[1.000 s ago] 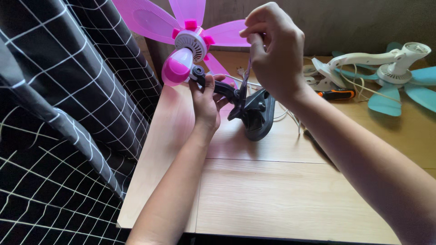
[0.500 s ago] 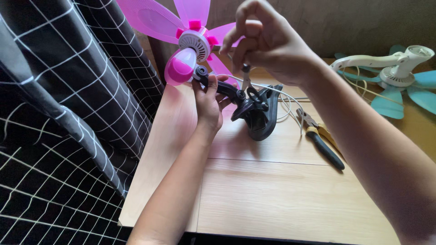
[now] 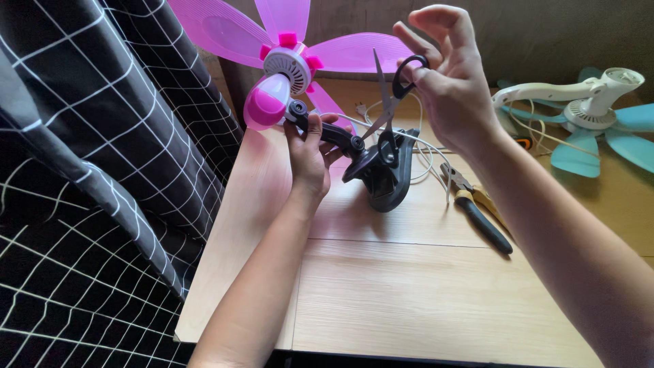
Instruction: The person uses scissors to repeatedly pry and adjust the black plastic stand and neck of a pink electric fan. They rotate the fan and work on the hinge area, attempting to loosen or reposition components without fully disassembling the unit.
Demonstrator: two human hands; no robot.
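The left hand (image 3: 310, 160) grips the pink fan (image 3: 286, 68) by its black arm, while the right hand (image 3: 446, 75) holds open scissors (image 3: 388, 102) through the loops

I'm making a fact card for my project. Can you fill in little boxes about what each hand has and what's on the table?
left hand: grips the black arm of the pink fan
right hand: holds black-handled scissors, blades open, above the fan's black clamp
table: light wood
beside the clamp: pliers, white cord
far right: white and teal fan
left side: black checked cloth

Pink fan (image 3: 286, 75), scissors (image 3: 390, 95), 2 hands
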